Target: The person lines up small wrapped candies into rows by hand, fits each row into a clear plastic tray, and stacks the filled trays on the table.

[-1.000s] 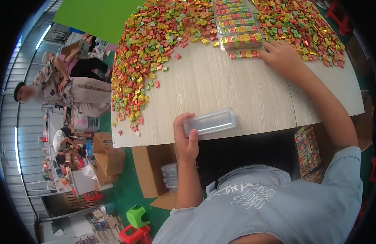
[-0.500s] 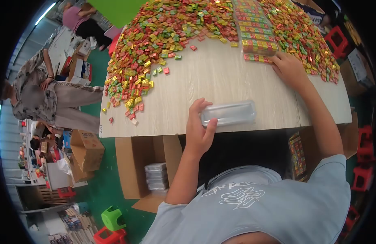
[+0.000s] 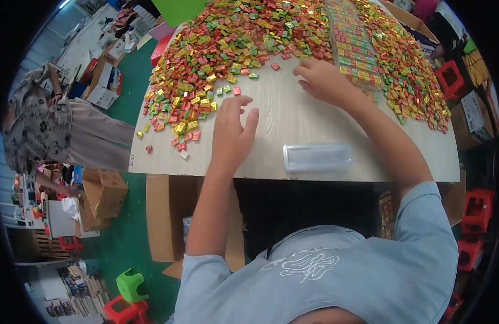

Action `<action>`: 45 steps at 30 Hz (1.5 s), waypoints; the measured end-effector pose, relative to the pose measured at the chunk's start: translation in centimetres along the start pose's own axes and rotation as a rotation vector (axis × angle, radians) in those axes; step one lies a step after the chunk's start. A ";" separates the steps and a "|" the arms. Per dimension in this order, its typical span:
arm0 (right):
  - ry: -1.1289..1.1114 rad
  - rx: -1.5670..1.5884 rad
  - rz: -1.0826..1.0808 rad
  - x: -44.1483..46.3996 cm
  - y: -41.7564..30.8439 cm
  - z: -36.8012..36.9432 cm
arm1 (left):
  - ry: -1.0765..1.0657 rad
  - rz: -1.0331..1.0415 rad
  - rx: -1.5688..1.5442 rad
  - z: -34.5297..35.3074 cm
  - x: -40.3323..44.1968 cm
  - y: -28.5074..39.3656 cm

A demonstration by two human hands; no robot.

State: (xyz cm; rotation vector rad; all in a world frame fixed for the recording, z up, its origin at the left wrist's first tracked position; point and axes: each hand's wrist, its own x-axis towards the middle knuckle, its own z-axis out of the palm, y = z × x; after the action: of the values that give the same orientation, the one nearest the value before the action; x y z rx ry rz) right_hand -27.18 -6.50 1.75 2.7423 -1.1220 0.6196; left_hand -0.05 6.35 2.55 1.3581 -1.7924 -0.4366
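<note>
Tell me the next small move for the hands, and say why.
Probably reach the left hand slightly forward and pinch the loose pink wrapped piece. It lies just beyond those fingers, apart from the main pile, and the left hand looks open and empty. The clear plastic tray rests on the table and appears empty.

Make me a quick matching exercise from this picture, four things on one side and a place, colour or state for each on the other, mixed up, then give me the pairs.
Things
1. Clear plastic tray
2. Green stool
3. Wearer's left hand
4. Wearer's shirt

Descriptions
A. Light blue
B. Thumb and fingers apart, empty
C. On the table, near its front edge
D. On the floor

Pairs: 1-C, 2-D, 3-B, 4-A
</note>
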 end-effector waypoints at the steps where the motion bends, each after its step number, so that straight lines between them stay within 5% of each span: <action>1: 0.010 0.005 -0.009 1.4 -0.2 1.0 | 0.003 0.006 0.107 0.0 1.1 -0.8; 4: -0.012 0.068 0.104 4.6 -0.1 3.9 | 0.079 0.117 0.520 0.6 3.4 -3.5; 11: -0.062 0.255 -0.016 9.0 0.1 7.7 | 0.063 0.100 0.686 3.2 4.7 -6.3; 16: 0.049 0.332 -0.141 9.0 -0.4 8.6 | 0.056 0.094 0.629 3.1 4.9 -6.7; 25: -0.069 0.528 -0.292 8.4 -2.3 7.7 | 0.048 0.105 0.460 3.2 5.2 -6.6; 35: -0.126 0.543 -0.248 8.1 -3.0 6.8 | 0.012 0.071 0.365 2.8 5.0 -6.5; 37: -0.041 0.555 -0.070 8.6 -3.0 6.8 | 0.014 0.034 0.350 2.7 5.0 -6.2; 45: 0.151 0.156 -0.115 9.3 -1.5 9.5 | 0.186 -0.065 0.389 2.5 5.1 -7.0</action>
State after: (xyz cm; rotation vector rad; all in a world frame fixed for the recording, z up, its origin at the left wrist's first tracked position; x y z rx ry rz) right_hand -17.05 -13.89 -2.94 2.8060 -0.9121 0.9170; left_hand 2.03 -1.26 -1.79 1.6656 -1.7382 0.0116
